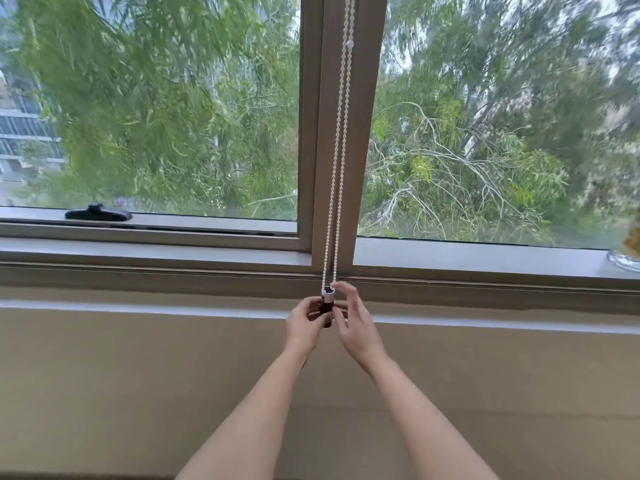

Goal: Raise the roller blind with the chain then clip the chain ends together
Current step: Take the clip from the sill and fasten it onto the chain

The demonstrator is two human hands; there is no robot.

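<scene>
Two strands of white bead chain (pixel 338 150) hang down the brown window mullion (pixel 360 133) and meet at a small clip (pixel 327 295), pale on top and dark below. My left hand (pixel 304 323) grips the clip's dark lower part from the left. From the right, my right hand (pixel 356 323) pinches the right strand where it enters the clip top. A white stopper bead (pixel 350 44) sits high on the chain. The roller blind itself is out of view; both panes are uncovered.
A black window handle (pixel 98 213) lies on the left sash rail. The grey sill (pixel 173 251) runs the full width, with a glass dish (pixel 625 261) at its far right edge. A beige wall (pixel 138 393) lies below. Trees fill the view outside.
</scene>
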